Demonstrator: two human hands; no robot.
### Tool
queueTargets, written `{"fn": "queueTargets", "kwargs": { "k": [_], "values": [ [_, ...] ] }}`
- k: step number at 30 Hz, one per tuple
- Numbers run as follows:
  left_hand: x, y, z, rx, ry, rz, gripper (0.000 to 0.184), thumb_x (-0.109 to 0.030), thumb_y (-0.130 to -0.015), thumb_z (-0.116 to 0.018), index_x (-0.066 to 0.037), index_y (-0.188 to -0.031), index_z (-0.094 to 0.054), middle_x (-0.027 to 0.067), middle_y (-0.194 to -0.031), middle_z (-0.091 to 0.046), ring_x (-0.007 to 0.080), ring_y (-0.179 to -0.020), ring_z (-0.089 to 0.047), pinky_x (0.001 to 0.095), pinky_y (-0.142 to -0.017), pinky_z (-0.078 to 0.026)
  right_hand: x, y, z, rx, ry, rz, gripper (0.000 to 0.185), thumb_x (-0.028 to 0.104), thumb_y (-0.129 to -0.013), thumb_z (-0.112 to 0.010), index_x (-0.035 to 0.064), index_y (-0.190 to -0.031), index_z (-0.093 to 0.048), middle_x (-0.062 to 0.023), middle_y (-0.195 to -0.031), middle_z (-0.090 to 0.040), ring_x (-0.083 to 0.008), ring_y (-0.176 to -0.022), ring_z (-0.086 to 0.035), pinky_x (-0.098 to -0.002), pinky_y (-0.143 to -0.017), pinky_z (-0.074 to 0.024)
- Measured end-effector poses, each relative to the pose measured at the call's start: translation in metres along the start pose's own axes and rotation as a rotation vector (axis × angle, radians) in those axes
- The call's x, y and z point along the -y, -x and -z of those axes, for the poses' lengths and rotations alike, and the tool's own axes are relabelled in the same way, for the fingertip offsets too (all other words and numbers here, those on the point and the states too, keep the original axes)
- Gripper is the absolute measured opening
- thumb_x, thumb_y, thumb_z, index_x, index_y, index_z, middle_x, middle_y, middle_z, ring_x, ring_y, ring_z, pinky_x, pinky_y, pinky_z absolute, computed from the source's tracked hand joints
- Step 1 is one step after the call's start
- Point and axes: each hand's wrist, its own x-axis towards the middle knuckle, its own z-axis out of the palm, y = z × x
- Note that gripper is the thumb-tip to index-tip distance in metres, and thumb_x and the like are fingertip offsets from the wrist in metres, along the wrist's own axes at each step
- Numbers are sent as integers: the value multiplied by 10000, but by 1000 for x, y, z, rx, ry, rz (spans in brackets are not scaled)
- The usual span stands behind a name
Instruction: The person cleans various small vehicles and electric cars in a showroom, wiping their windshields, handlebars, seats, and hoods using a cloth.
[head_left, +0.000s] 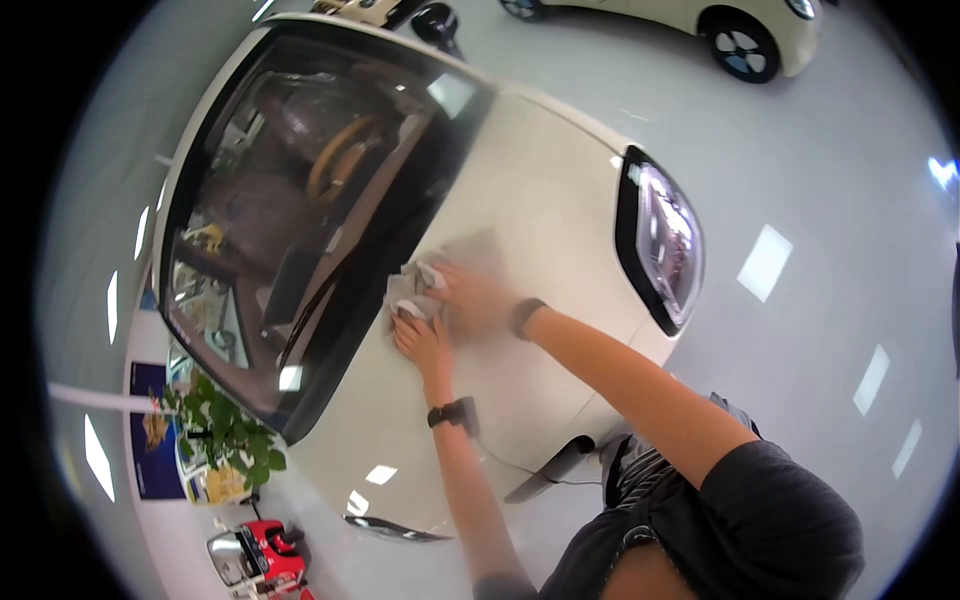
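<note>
A pale grey cloth (397,291) lies bunched on the cream car hood (540,190), close to the base of the windshield. My left hand (426,350), with a dark band on its wrist, has its fingers curled on the near edge of the cloth. Beside it my right hand (475,298) is closed over another part of the same cloth and looks blurred. Both hands press down on the hood, almost side by side. A smooth reflection shows around them on the paint.
The windshield (290,190) and a wiper (325,290) border the hands on the left. A headlight (665,235) is at the hood's right end. A leafy plant (225,425) and a red vehicle (265,555) stand lower left. Another cream car (680,18) is parked beyond.
</note>
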Motion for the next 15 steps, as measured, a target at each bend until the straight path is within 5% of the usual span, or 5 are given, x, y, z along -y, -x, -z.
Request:
{"fn": "queueTargets", "kwargs": {
  "k": [7,11,15],
  "values": [
    [-155,-68,-26,158,262,-335,624,-415,-856,-487,52,-1247,-349,366,-1348,-177,470,-1225,-246,535,-1001,-201,-117,80,105,-15,229,-258,689,386,-688,-634,146,-1299,-424,-196,-1370,-319,-328,-1314,-216,-389,-1091,-130],
    [-248,-57,4,167,352,-431,654,-399,-815,-531,34,-1268,-344,354,-1375,-133,457,-1264,-207,518,-1032,-176,-94,145,166,23,184,-604,699,339,-716,-602,112,-1333,-365,-170,-1402,-279,-327,-1332,-168,-420,-1085,-116],
    [-282,-30,12,320,323,-498,592,-290,-806,-529,8,-1286,-351,334,-1375,-172,426,-1282,-211,509,-1049,-174,-79,203,141,22,346,-790,768,399,-796,-525,190,-1422,-132,-218,-1414,-220,-374,-1332,-114,-449,-1090,-72]
  ]
}}
